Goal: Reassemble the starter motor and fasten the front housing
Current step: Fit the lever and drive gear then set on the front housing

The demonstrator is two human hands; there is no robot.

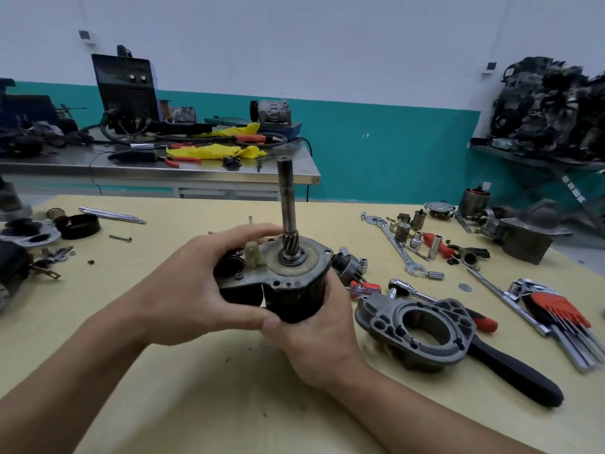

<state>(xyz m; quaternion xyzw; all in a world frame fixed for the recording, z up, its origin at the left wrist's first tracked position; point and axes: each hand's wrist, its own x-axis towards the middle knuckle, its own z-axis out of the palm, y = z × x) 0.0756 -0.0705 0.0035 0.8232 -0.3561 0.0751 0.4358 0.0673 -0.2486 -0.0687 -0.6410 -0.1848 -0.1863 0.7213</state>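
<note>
left hand [196, 283] and right hand [316, 339] grip starter motor [296, 296], shaft [285, 198] upright; front housing [389, 326] at 4 o'clock, nearer right hand.

The black starter motor [294, 299] is held upright. A long metal shaft [286, 198] with a small gear [291, 242] at its foot is stuck straight up from its grey top plate [294, 268]. The grey front housing [422, 326] is laid nearby on the right, ring side up.
</note>
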